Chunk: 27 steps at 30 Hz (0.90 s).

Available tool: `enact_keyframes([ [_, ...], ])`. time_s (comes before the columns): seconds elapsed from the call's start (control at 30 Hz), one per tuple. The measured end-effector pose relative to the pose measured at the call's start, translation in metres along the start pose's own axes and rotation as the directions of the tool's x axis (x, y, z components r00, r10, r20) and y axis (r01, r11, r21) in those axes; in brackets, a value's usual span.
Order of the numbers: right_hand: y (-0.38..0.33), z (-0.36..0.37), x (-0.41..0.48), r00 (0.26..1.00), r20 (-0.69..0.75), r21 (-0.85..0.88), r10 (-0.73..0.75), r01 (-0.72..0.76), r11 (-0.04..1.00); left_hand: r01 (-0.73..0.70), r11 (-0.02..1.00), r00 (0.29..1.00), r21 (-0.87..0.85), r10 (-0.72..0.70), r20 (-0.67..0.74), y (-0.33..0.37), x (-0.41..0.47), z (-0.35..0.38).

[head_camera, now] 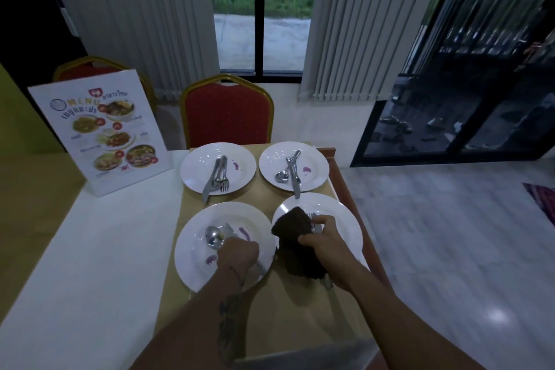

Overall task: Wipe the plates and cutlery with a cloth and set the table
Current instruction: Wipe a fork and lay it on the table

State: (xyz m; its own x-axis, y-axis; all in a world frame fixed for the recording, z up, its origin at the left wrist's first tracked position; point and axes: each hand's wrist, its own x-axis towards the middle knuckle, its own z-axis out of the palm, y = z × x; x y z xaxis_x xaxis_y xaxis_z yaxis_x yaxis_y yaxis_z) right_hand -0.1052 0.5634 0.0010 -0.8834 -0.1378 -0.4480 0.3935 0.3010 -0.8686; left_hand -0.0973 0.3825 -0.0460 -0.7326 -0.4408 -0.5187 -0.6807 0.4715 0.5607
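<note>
Under your right hand (322, 245) the dark cloth (295, 245) is gripped with a fork (315, 221) over the near right plate (345, 219), your left hand (238, 254) closed on cutlery beside the spoon (213, 236), so wiping has begun; next, rub that fork clean

Left hand (237, 252) fisted, palm down; right hand (326, 245) apparently pinching, both forearms extended
</note>
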Motion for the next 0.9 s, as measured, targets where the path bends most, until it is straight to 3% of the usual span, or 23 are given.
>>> enact_keyframes([
  [0.1, -0.004, 0.007, 0.010, 1.000, -0.020, 0.016, 0.006, -0.006, 1.000, 0.013, 0.986, 1.000, -0.167, -0.016, -0.021, 0.007, -0.006, -0.016],
  [0.2, -0.018, 0.021, 0.015, 0.999, -0.044, 0.066, -0.007, 0.009, 0.998, -0.153, 0.975, 0.988, -0.161, 0.150, -0.032, 0.012, -0.019, -0.028],
  [0.3, -0.033, 0.039, 0.016, 0.999, 0.045, 0.179, -0.024, 0.016, 0.984, -0.303, 0.951, 0.953, -0.061, 0.302, -0.027, 0.018, -0.029, -0.035],
  [0.47, -0.048, 0.057, 0.015, 0.983, 0.111, 0.232, -0.148, 0.119, 0.965, -0.436, 0.899, 0.900, -0.052, 0.436, -0.014, 0.020, -0.047, -0.047],
  [0.53, -0.050, 0.055, 0.016, 0.985, 0.090, 0.294, -0.148, 0.115, 0.949, -0.456, 0.889, 0.889, -0.041, 0.457, 0.020, 0.018, -0.050, -0.054],
  [0.7, -0.062, 0.054, 0.017, 0.971, -0.115, 0.314, -0.208, 0.234, 0.920, -0.478, 0.875, 0.870, -0.075, 0.483, 0.095, 0.020, -0.059, -0.065],
  [0.83, -0.074, 0.055, 0.026, 0.963, -0.255, 0.461, -0.091, 0.203, 0.864, -0.520, 0.852, 0.851, -0.068, 0.523, 0.042, 0.025, -0.062, -0.073],
  [0.9, -0.077, 0.056, 0.029, 0.986, -0.169, 0.623, 0.010, 0.099, 0.776, -0.534, 0.841, 0.845, -0.090, 0.534, -0.020, 0.025, -0.063, -0.073],
])
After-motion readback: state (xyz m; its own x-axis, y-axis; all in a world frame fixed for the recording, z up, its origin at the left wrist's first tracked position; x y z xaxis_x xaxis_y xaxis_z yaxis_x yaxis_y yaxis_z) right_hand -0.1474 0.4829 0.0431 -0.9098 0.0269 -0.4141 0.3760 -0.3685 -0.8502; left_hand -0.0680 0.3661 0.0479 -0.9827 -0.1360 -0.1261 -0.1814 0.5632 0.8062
